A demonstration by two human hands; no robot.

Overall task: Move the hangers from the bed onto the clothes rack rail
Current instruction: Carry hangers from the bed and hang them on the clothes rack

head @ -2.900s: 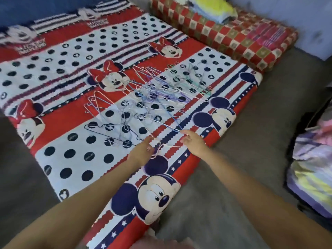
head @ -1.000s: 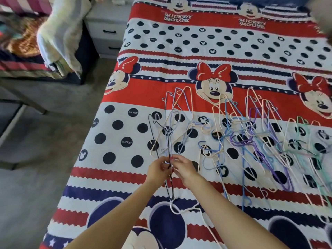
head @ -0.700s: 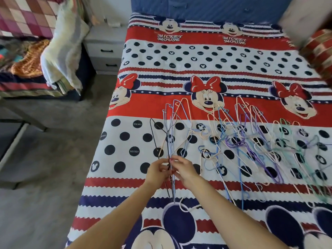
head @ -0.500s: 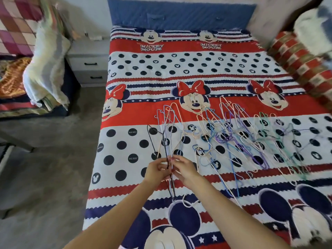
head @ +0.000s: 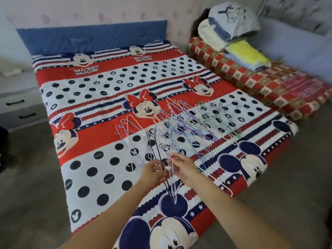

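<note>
A tangle of thin wire hangers (head: pixel 188 126) in white, blue, purple, pink and green lies on the cartoon-print bed (head: pixel 100 159). Close together over the bed's near part, my left hand (head: pixel 152 172) and my right hand (head: pixel 183 167) both pinch a small bunch of hangers (head: pixel 170 187), black, blue and white, which stands lifted between them. The bunch's far ends still reach into the pile. No clothes rack rail is in view.
A red checkered mattress (head: pixel 269 81) with folded blankets (head: pixel 228 27) lies along the bed's right side. At the left stands a grey nightstand (head: pixel 19 105) with drawers. Grey carpet floor (head: pixel 30 186) surrounds the bed, and a blue headboard (head: pixel 89 38) backs it.
Both hands came together on a few hangers at the pile's near edge and have kept pinching them. My view has swung right and up, so the whole bed and the side mattress show.
</note>
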